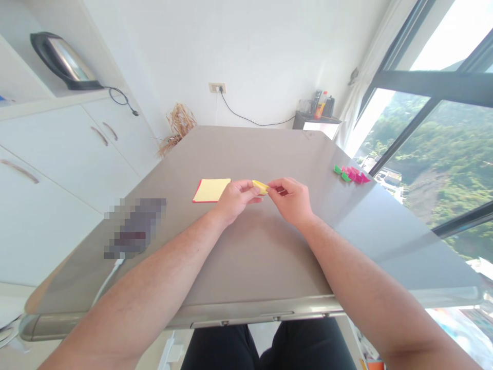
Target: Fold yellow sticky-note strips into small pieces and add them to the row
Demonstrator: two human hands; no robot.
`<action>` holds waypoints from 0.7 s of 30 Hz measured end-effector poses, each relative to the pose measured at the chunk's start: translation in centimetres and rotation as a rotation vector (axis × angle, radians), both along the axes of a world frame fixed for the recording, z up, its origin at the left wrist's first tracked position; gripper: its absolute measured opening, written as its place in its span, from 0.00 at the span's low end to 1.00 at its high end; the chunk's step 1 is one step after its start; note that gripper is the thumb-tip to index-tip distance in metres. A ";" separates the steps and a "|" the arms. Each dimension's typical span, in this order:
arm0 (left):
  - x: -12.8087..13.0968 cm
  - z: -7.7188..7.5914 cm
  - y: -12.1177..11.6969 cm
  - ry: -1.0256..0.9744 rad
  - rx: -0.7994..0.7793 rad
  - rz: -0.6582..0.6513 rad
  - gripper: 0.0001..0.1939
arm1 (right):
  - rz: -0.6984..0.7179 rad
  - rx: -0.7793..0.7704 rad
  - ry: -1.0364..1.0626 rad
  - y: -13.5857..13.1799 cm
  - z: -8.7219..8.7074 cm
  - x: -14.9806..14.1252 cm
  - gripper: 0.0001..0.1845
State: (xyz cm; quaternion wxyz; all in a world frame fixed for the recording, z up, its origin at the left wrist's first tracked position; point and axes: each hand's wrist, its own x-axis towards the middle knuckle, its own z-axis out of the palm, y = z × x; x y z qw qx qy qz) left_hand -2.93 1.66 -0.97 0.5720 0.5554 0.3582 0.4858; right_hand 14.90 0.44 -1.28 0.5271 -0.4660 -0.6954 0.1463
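- Grey bench [254,257] under everything; both forearms cross its near edge, so the work sits centred ahead of the body.
- Near left: pixelated dark device [136,223], identity not readable. White cable [108,280] runs from it to the near edge, close by the left forearm; possible snag.
- Mid-bench: left hand [236,198] and right hand [291,198] each pinch one end of a small yellow slip [260,186]. Two-ended hold probably keeps it steady and lets the fingers shape it. Left fingers hide part.
- Just left: yellow pad [211,190], red along two edges, within easy reach; left hand covers its right end in view.
- Far right: green pieces [345,177] and pink pieces [360,178] bunched, well apart from the hands, likely parked out of the elbow's way.
- Past the bench: dried stalks [179,123], low cabinet [319,125] with bottles, black cord [246,121] to the wall socket [217,88].
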 end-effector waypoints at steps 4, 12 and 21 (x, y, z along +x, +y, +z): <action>0.2 0.1 -0.2 0.021 0.000 -0.011 0.15 | -0.057 0.049 -0.054 -0.1 0.1 -0.1 0.06; 0.3 0.2 -0.3 0.035 -0.041 -0.051 0.18 | -0.128 0.152 -0.209 -0.1 0.2 -0.1 0.10; 0.2 0.0 -0.2 0.017 -0.040 -0.041 0.18 | -0.020 0.137 -0.162 -0.5 0.3 0.1 0.09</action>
